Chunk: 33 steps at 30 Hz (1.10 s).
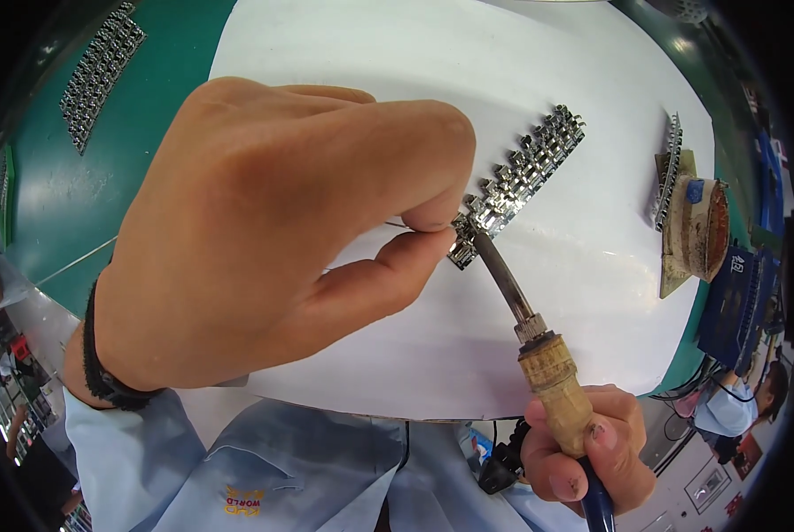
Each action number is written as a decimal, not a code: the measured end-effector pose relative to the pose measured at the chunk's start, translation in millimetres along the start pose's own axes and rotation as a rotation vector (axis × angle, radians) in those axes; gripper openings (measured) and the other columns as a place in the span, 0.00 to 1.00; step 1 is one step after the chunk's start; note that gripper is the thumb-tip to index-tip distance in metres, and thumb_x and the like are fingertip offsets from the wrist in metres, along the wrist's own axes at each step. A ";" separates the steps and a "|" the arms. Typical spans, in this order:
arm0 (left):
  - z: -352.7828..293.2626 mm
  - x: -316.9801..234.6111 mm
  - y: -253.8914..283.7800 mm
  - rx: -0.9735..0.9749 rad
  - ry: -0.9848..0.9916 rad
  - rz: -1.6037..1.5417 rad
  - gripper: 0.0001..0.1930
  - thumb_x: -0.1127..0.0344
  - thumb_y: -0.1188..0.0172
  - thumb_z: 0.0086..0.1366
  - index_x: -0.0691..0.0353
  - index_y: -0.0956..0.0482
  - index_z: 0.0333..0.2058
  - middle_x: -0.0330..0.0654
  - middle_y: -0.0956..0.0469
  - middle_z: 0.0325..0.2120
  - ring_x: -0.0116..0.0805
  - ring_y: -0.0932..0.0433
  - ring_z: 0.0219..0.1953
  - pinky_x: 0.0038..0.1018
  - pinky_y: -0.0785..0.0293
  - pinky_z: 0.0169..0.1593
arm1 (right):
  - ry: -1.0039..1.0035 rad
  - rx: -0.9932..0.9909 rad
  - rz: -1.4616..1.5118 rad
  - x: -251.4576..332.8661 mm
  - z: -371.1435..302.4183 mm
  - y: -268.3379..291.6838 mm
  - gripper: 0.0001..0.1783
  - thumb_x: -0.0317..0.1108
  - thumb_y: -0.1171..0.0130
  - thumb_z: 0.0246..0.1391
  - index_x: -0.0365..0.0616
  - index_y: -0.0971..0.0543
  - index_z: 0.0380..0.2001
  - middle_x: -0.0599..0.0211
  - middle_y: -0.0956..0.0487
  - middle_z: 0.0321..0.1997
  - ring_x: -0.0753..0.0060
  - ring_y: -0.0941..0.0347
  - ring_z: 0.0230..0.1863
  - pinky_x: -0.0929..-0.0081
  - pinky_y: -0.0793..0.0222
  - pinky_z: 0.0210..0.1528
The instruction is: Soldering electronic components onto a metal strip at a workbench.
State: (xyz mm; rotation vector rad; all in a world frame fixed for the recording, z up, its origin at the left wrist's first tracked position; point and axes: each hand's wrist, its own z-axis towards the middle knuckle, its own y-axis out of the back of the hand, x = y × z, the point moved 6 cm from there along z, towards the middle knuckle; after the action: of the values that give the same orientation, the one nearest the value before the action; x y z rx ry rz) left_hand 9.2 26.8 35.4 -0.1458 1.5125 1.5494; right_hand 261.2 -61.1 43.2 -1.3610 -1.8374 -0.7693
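My left hand [273, 230] fills the middle of the view, its thumb and forefinger pinched on a thin solder wire [395, 225] beside the near end of a row of small shiny metal connectors [523, 173] on a white sheet [592, 293]. My right hand [587, 448], at the lower right, grips a soldering iron [539, 341] by its tan handle. The iron's dark tip touches the lower-left end of the connector row, right next to my left fingertips. A black band circles my left wrist.
A second strip of metal connectors [102, 73] lies on the green bench [51, 204] at upper left. A third strip [669, 168] and a brown tape roll [700, 226] stand at the right, before a blue box [734, 301]. Another person in light blue [732, 406] sits at lower right.
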 end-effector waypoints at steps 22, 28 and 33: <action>-4.9 4.1 3.5 -0.030 0.039 -0.068 0.10 0.83 0.35 0.49 0.62 0.28 0.23 0.48 0.16 0.26 0.37 0.15 0.27 0.26 0.26 0.28 | 0.124 -0.117 0.164 -35.7 -13.6 37.9 0.09 0.30 0.46 0.66 0.33 0.25 0.41 0.56 0.19 0.30 0.75 0.25 0.23 0.84 0.32 0.27; -1.9 2.2 0.4 -0.022 0.027 -0.045 0.12 0.83 0.34 0.47 0.61 0.28 0.23 0.46 0.15 0.29 0.36 0.19 0.26 0.26 0.27 0.30 | 0.649 -0.280 -0.246 2.3 7.9 30.5 0.20 0.41 0.45 0.65 0.32 0.27 0.48 0.60 0.19 0.36 0.78 0.24 0.32 0.87 0.31 0.34; -1.0 3.0 -2.7 -0.011 0.025 -0.047 0.12 0.83 0.33 0.47 0.61 0.27 0.23 0.46 0.15 0.29 0.36 0.20 0.26 0.27 0.27 0.30 | -0.519 0.106 0.087 4.2 5.1 38.6 0.30 0.48 0.45 0.64 0.27 0.28 0.51 0.53 0.20 0.49 0.77 0.23 0.47 0.85 0.29 0.46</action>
State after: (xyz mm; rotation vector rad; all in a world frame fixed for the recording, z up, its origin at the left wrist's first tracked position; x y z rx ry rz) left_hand 8.9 27.0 31.3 -0.2065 1.5098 1.5234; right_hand 296.6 -44.4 45.6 -1.6659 -2.1516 -0.2787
